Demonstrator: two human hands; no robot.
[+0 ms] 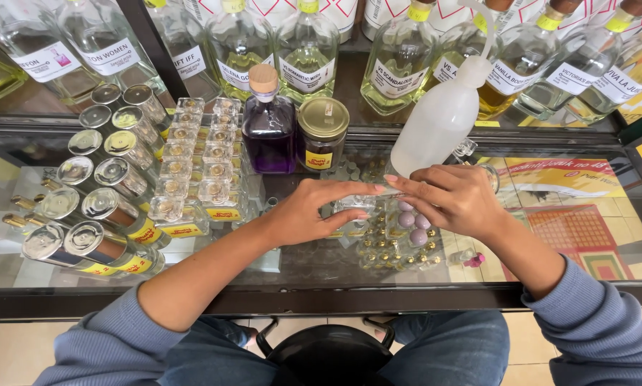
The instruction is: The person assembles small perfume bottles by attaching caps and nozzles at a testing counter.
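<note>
Both hands meet at a squeeze bottle on a glass counter

Seated at a glass-topped counter, a person in blue-grey sleeves and jeans brings both hands together near mid-counter. Right hand sits at the base of a translucent white plastic squeeze bottle, tilted w/ its bent spout up & to the right; fingers curl loosely at the bottle's foot, though a firm grasp can't be confirmed. Left hand lies flat-ish, fingers stretched out, tips touching the right hand's fingertips over a small clear glass bottle, mostly hidden. Just behind stand a square purple glass bottle w/ wooden stopper and a squat brown jar w/ gold metal lid. At left, rows of slim cylindrical vials w/ shiny silver caps lie angled beside clear square-capped mini bottles. Big clear bottles of pale yellow liquid line the back shelf.
</note>
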